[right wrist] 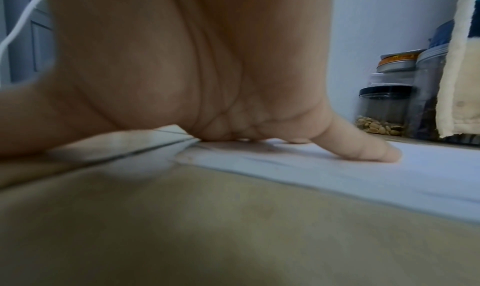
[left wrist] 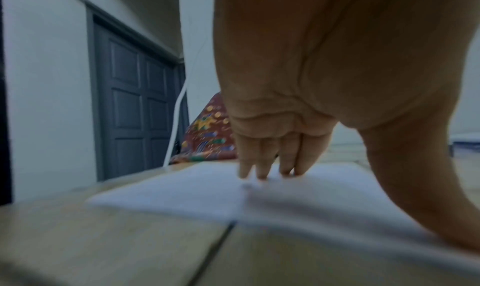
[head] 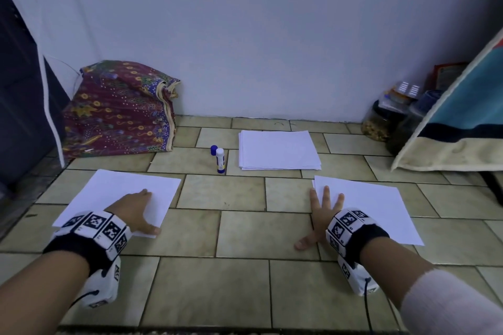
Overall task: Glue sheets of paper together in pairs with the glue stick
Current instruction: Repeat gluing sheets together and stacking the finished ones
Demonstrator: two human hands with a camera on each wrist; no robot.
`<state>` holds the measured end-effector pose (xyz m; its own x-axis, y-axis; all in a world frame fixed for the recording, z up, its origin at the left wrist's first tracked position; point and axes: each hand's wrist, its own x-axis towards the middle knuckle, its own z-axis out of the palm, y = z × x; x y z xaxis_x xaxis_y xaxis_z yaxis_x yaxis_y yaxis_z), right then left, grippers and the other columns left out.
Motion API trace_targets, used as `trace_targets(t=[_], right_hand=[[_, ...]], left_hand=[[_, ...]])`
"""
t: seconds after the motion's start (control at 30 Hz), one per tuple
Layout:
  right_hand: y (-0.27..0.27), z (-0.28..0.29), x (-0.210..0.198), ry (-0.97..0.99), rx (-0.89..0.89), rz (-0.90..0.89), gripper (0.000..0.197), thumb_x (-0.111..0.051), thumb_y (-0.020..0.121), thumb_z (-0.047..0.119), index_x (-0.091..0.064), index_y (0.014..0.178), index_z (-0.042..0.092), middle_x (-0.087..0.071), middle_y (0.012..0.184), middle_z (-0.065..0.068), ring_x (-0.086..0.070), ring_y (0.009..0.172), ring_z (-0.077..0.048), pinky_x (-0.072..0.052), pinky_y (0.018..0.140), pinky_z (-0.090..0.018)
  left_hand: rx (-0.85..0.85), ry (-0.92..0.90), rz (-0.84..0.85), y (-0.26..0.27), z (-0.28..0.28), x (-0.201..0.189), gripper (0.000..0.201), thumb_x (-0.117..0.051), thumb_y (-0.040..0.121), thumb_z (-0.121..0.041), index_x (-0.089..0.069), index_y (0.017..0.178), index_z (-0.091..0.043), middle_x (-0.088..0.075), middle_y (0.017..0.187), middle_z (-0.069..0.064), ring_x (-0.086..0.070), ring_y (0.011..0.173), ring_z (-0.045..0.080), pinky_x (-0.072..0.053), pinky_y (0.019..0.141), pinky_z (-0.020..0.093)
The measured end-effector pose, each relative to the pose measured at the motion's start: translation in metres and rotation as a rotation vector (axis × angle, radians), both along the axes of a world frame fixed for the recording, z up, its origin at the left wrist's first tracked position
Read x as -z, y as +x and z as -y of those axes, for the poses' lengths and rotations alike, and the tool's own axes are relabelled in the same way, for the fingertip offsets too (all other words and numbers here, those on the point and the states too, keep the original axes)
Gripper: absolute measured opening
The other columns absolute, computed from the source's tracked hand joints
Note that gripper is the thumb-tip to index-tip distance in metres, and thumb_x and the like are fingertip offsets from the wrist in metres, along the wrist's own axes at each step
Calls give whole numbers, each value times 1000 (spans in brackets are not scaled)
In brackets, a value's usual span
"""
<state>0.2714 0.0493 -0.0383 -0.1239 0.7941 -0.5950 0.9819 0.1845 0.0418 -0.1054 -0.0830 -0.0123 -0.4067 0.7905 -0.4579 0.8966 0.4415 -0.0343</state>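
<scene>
Two hands flat on the tiled floor (head: 239, 228), one on each loose sheet. Left hand (head: 136, 209) at about 8 o'clock in the head view, fingers straight and together, tips pressing on the left sheet (head: 119, 193); thumb lies along that sheet's near right edge. The left wrist view shows the fingertips (left wrist: 262, 173) touching the paper (left wrist: 182, 196), with the palm raised off it. Right hand (head: 321, 212) at about 4 o'clock, fingers spread and straight, resting on the left edge of the right sheet (head: 375, 207); thumb points toward 7 o'clock and rests on bare tile, off the paper. The right wrist view shows the little finger (right wrist: 363, 149) lying flat on the sheet (right wrist: 337, 173). Neither hand holds anything.

Glue stick (head: 220, 160) stands upright on the floor at 12 o'clock between the hands, well apart from both. White body, blue base. Its blue cap (head: 214, 150) sits just behind it, touching or nearly so; cannot tell which. Paper stack (head: 279, 149) lies just right of the glue stick, at about 1 o'clock, beyond the right hand.

Folded patterned cloth (head: 119, 111) at 10 o'clock against the wall. Jars (head: 381, 122) at 2 o'clock in the corner, partly hidden by a hanging towel (head: 457, 128).
</scene>
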Motion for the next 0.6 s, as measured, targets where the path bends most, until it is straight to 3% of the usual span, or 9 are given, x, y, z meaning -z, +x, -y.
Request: trace_targets(t=[0.13, 0.3, 0.4, 0.5, 0.6], right_hand=[[-2, 3, -4, -3, 0, 14, 151, -73, 50, 74, 34, 141, 20, 36, 150, -11, 29, 133, -52, -9, 112, -62], [-1, 5, -8, -11, -1, 3, 150, -74, 52, 73, 34, 142, 20, 37, 150, -11, 30, 133, -51, -9, 114, -59], [-2, 4, -9, -17, -1, 12, 150, -73, 52, 74, 35, 141, 20, 38, 149, -11, 30, 133, -51, -8, 114, -59], [-1, 6, -9, -16, -3, 17, 150, -73, 52, 74, 35, 141, 20, 38, 149, -11, 30, 133, -51, -8, 114, -59], [-1, 5, -9, -17, -7, 15, 149, -73, 52, 74, 35, 141, 21, 38, 149, -11, 30, 133, -51, -8, 113, -59]], left_hand=[[21, 3, -44, -3, 4, -3, 99, -59, 84, -60, -6, 152, -12, -37, 150, 1, -44, 130, 18, -38, 99, 24], [60, 2, -31, -10, 5, 0, 76, -42, 96, -55, -5, 154, -21, -11, 161, -3, -35, 138, 16, -33, 104, 24], [78, 10, -24, -14, 6, 1, 65, -36, 101, -48, -9, 154, -23, -8, 161, -4, -33, 140, 15, -31, 105, 24], [81, 47, -50, -20, 7, 2, 55, -40, 102, -40, -23, 152, -25, -30, 155, 0, -38, 136, 18, -32, 108, 27], [32, 222, -142, -22, 2, -11, 41, -41, 100, -31, -46, 141, -27, -60, 127, 4, -57, 112, 21, -46, 92, 32]])
